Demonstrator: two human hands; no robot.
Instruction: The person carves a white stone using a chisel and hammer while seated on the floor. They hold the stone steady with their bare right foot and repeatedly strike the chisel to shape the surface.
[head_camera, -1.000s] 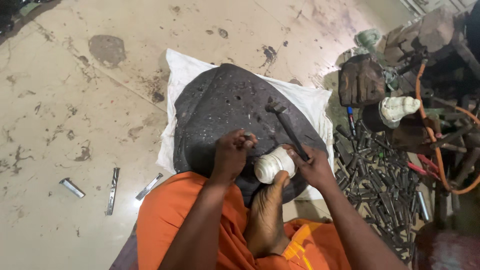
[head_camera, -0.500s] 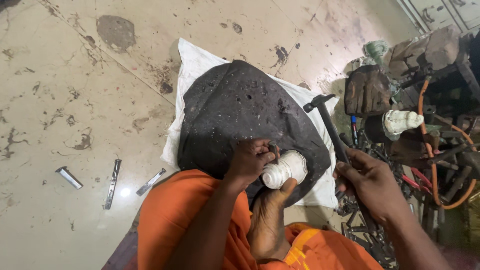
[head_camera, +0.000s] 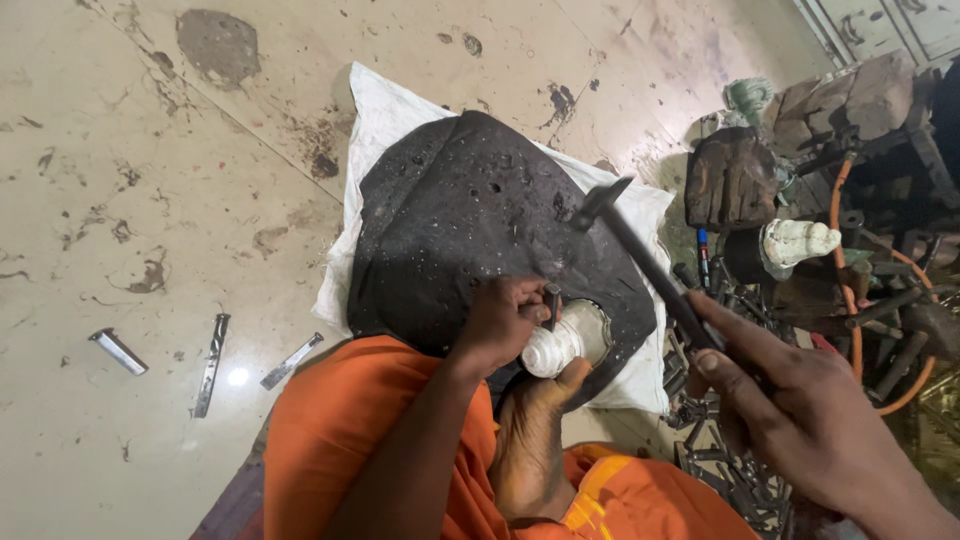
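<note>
Hands (head_camera: 505, 320) work above stained tile floor (head_camera: 150, 180).

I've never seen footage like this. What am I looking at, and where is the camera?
The camera sits on a person's head, looking down at their own bare hands; no machine is involved. The left hand holds a small dark chisel against a white conch shell, which a foot steadies on a dark round pad over a white cloth. The right hand holds a hammer raised. Metal tools lie on the floor.
</note>
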